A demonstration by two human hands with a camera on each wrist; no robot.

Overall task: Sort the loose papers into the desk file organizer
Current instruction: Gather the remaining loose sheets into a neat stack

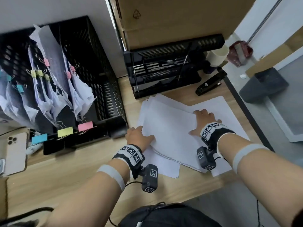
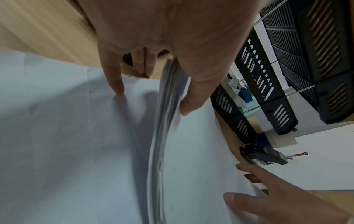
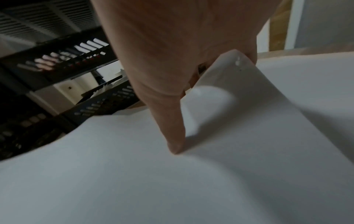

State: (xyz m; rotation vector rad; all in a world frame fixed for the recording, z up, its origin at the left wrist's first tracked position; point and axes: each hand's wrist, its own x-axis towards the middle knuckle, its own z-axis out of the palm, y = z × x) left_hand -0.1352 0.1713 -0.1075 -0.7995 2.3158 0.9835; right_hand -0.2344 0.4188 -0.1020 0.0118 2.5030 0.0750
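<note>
Lying spread on the wooden desk (image 1: 65, 174), a stack of white papers (image 1: 168, 128) is held at both side edges. The left edge of the stack is pinched by the left hand (image 1: 138, 136): in the left wrist view the thumb (image 2: 193, 97) is seen on top of the lifted sheets, with fingers tucked beneath and one finger (image 2: 114, 78) pressed down on a lower sheet. The right edge is gripped by the right hand (image 1: 203, 120); in the right wrist view the thumb (image 3: 172, 124) is pressed on the top sheet while the paper's edge is curled upward against the fingers behind it. More loose sheets (image 1: 221, 105) are seen under and around the stack, some fanned out toward the desk's near and right edges.

An upright black mesh file organizer (image 1: 91, 76) is set at the left of the desk, just beside the papers, and several of its slots are filled with worn bundles fastened with coloured binder clips (image 1: 46, 62). Coloured labels (image 1: 64, 131) are fixed along its front. A stacked black letter tray (image 1: 164, 68) is placed behind the papers, with a black stapler (image 1: 211, 84) to its right. A phone (image 1: 14, 153) is laid at the far left, and a dark bin (image 1: 262, 86) is seen on the floor to the right.
</note>
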